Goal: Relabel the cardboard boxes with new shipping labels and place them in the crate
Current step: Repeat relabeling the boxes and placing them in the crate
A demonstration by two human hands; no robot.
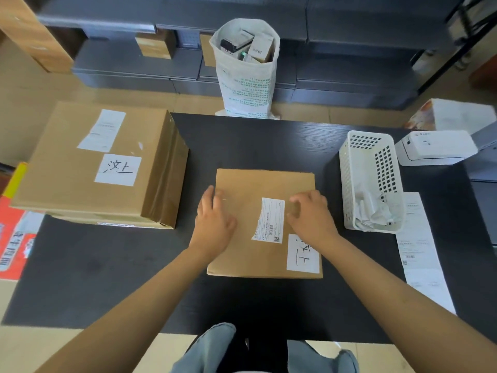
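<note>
- One black wood-grain table (269, 141) carries all work items; its near edge is partly hidden by the person's knees.
- Two brown cardboard boxes: the large box (67, 168) at the table's left end, stacked on something mostly hidden; the flat smaller box (242, 254) at centre.
- One white perforated plastic basket (349, 184) at right holds crumpled paper, count indeterminate.
- One white label printer (435, 149), partly cut off.
- One white label strip (419, 254) lies right of the basket.
- Two white labels per box; on the smaller box a printed shipping label (270, 220), text illegible.
- Two hands: left hand (213, 219) rests flat, fingers relaxed; right hand (312, 214) has curled fingers beside the label, grip indeterminate.
</note>
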